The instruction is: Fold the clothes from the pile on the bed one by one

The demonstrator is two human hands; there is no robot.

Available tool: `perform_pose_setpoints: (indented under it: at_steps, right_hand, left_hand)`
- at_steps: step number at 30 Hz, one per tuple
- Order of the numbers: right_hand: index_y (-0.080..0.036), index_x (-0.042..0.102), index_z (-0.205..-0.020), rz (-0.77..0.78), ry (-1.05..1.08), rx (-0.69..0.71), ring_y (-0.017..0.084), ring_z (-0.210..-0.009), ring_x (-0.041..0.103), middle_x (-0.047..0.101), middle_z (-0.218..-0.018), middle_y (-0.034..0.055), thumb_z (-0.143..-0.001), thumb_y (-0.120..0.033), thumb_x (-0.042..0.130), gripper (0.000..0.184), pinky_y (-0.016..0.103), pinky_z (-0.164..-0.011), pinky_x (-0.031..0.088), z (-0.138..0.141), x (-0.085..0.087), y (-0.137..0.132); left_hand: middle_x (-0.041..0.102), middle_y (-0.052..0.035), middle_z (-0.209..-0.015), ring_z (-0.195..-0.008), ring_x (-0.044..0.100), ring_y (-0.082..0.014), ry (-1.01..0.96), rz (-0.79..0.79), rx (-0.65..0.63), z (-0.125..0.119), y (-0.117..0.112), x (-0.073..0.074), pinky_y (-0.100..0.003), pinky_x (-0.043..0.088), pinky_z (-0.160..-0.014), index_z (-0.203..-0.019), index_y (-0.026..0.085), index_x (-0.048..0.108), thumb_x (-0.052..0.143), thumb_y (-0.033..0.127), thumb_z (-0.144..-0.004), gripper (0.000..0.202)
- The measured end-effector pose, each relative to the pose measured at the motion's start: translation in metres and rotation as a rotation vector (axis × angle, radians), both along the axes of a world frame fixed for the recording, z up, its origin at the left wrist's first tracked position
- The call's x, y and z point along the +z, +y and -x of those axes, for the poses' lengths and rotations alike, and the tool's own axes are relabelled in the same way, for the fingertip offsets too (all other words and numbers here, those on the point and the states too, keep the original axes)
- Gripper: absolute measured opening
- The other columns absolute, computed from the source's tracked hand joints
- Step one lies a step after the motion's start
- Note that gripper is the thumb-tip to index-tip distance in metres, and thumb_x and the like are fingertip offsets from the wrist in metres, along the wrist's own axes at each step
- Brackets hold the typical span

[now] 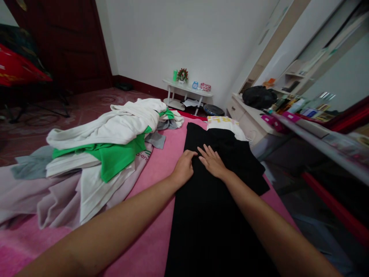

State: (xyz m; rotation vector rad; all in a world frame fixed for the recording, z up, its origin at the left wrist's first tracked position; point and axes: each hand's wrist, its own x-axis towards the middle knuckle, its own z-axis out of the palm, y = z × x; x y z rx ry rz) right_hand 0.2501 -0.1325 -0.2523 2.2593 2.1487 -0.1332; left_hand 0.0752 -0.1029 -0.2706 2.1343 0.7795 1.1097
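A black garment (207, 223) lies spread over the pink bed cover (161, 165), and its exact kind cannot be made out. At its left edge, my left hand (183, 167) is closed, fingers curled and thumb and forefinger pinching the cloth. My right hand (212, 161) rests palm down on the same garment, just right of the left hand, with fingers spread. To the right, part of the black cloth lies bunched in folds. Beyond it sits a white garment (226, 125) with yellow lettering.
A heap of clothes, with a white garment (115, 125) and a green one (121, 154), is on the left. A small white table (188, 88) stands by the wall. A dresser (245, 119) and a metal rail (325, 150) are at the right.
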Motion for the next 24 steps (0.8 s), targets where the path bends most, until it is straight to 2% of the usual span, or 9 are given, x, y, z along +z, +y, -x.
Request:
perform_pose_setpoints:
  at_steps: [4,9,11,14,17,18,20,22,24]
  right_hand:
    - [-0.035,0.019,-0.148,0.037,0.032,0.022,0.026,-0.144,0.008,0.010,-0.157,0.0041,-0.097,-0.040,0.029,0.052,0.054,-0.111,0.020,0.012,0.009,-0.052]
    - [-0.026,0.042,-0.140,-0.001,0.081,0.031,0.024,-0.141,0.021,0.025,-0.153,0.0090,-0.092,-0.026,0.040,0.048,0.052,-0.113,0.019,0.052,0.040,-0.111]
    - [-0.025,0.042,-0.139,-0.018,0.120,0.136,0.024,-0.141,0.022,0.024,-0.153,0.0094,-0.090,-0.030,0.046,0.049,0.053,-0.113,0.020,0.074,0.047,-0.136]
    - [-0.020,0.042,-0.139,0.088,0.204,0.431,0.029,-0.136,0.033,0.032,-0.149,0.0136,-0.084,-0.034,0.058,0.059,0.049,-0.106,0.036,0.100,0.041,-0.172]
    - [-0.024,0.064,-0.117,0.206,0.301,0.583,0.022,-0.121,0.054,0.055,-0.134,0.0062,-0.086,-0.027,0.058,0.032,0.030,-0.094,0.048,0.098,0.037,-0.193]
    - [-0.027,0.068,-0.109,0.221,0.344,0.558,0.019,-0.114,0.059,0.062,-0.126,0.0018,-0.087,-0.027,0.056,0.025,0.026,-0.090,0.049,0.090,0.039,-0.193]
    - [-0.030,0.069,-0.102,0.171,0.419,0.389,0.016,-0.103,0.064,0.069,-0.112,-0.0028,-0.088,-0.032,0.054,0.021,0.023,-0.086,0.050,0.063,0.050,-0.180]
    - [-0.027,0.068,-0.107,-0.046,0.420,0.089,0.018,-0.101,0.064,0.070,-0.109,0.0006,-0.088,-0.035,0.050,0.027,0.029,-0.090,0.048,0.024,0.061,-0.156]
    - [-0.022,0.067,-0.106,-0.342,0.357,-0.124,0.022,-0.110,0.059,0.065,-0.118,0.0069,-0.085,-0.036,0.050,0.031,0.037,-0.099,0.042,-0.022,0.063,-0.127]
  left_hand:
    - [0.056,-0.0117,-0.114,-0.108,0.054,-0.0190,0.058,-0.018,-0.034,-0.002,-0.001,-0.003,-0.035,0.045,-0.099,-0.117,0.010,0.056,0.037,-0.011,-0.070,0.055]
    - [0.057,-0.0113,-0.116,-0.110,0.054,-0.0173,0.118,0.018,-0.061,-0.002,-0.001,0.001,-0.031,0.044,-0.100,-0.119,0.009,0.056,0.035,-0.010,-0.072,0.056]
    - [0.057,-0.0113,-0.118,-0.111,0.054,-0.0176,0.144,0.027,-0.054,-0.001,-0.002,0.003,-0.032,0.044,-0.101,-0.121,0.010,0.056,0.035,-0.009,-0.073,0.056]
    - [0.053,-0.0127,-0.129,-0.121,0.049,-0.0208,0.223,0.001,-0.033,-0.001,-0.004,0.004,-0.036,0.040,-0.106,-0.124,0.011,0.055,0.038,-0.004,-0.077,0.052]
    - [0.051,-0.0147,-0.133,-0.130,0.042,-0.0240,0.322,-0.075,-0.070,-0.002,-0.005,0.004,-0.037,0.035,-0.111,-0.123,0.007,0.057,0.039,0.002,-0.082,0.045]
    - [0.053,-0.0145,-0.133,-0.130,0.042,-0.0239,0.347,-0.098,-0.088,-0.003,-0.006,0.003,-0.036,0.035,-0.111,-0.122,0.007,0.058,0.039,0.003,-0.083,0.044]
    - [0.054,-0.0128,-0.133,-0.129,0.044,-0.0226,0.377,-0.125,-0.108,-0.003,-0.006,0.003,-0.035,0.035,-0.111,-0.122,0.008,0.059,0.038,0.003,-0.083,0.044]
    - [0.054,-0.0110,-0.134,-0.128,0.045,-0.0213,0.386,-0.136,-0.105,-0.004,-0.005,0.002,-0.035,0.036,-0.110,-0.123,0.009,0.059,0.039,0.003,-0.082,0.046]
    - [0.054,-0.0105,-0.134,-0.128,0.045,-0.0209,0.388,-0.142,-0.098,-0.004,-0.005,0.001,-0.034,0.036,-0.110,-0.122,0.010,0.059,0.039,0.002,-0.081,0.046]
